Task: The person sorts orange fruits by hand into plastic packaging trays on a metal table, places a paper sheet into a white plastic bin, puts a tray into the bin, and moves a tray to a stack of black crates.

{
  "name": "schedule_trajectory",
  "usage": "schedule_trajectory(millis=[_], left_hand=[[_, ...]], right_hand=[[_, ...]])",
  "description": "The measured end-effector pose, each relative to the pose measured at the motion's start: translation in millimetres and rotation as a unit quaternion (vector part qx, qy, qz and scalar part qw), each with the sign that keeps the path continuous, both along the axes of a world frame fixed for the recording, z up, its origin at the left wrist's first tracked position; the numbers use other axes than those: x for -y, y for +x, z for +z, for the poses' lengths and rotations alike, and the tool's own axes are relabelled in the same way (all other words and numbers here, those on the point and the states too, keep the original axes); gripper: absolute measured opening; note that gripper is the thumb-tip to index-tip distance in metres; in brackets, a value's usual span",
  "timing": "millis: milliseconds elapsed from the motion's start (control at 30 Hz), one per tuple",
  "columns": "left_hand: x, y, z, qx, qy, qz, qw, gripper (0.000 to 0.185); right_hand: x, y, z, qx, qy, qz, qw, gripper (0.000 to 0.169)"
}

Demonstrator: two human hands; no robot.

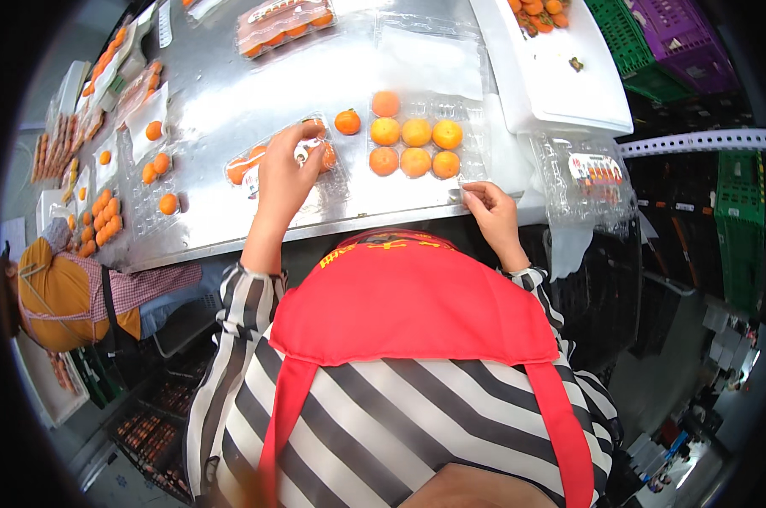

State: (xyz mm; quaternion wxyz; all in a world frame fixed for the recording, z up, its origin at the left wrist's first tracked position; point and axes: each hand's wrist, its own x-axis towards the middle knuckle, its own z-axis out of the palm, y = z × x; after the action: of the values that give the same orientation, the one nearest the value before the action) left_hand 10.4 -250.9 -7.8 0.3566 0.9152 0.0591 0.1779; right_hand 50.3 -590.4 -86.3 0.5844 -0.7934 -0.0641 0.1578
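My left hand (288, 168) is over a clear plastic fruit pack (332, 190) with a printed label, its thumb and fingers curled beside an orange fruit (328, 157). Whether it grips anything there is hidden. At the front edge of the steel table (218, 216), my right hand (492, 213) has its thumb and fingertips close together near a small shiny metal piece (454, 195). What those fingers hold cannot be made out. Between the hands lies an unfolded clear clamshell (475, 114) with several orange fruits (416, 133) in its cups. One loose fruit (347, 122) sits just left of it.
A white tub (567, 95) with fruit stands right of the clamshell. Labelled clear packaging (586, 178) hangs over the table's right end. Farther back lies a filled pack (288, 28). A co-worker (72, 292) is at the left, and crates (681, 44) stand at right.
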Motion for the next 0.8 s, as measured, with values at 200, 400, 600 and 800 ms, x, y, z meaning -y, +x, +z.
schedule_trajectory(millis=[200, 400, 600, 800], left_hand=[[16.2, 56.9, -22.1, -0.122, 0.183, 0.005, 0.975, 0.034], [26.4, 70.5, -40.0, -0.211, 0.278, 0.001, 0.937, 0.042], [23.0, 75.9, -48.9, -0.217, 0.286, -0.019, 0.933, 0.038], [16.6, 73.2, -52.4, -0.201, 0.293, -0.034, 0.934, 0.034]], right_hand=[[17.9, 19.9, -2.8, -0.096, 0.074, 0.001, 0.993, 0.017], [21.6, 24.6, -7.9, -0.132, 0.103, 0.002, 0.986, 0.016], [21.4, 26.0, -7.8, -0.122, 0.104, -0.019, 0.987, 0.016], [14.9, 23.0, -4.1, -0.101, 0.087, -0.088, 0.987, 0.015]])
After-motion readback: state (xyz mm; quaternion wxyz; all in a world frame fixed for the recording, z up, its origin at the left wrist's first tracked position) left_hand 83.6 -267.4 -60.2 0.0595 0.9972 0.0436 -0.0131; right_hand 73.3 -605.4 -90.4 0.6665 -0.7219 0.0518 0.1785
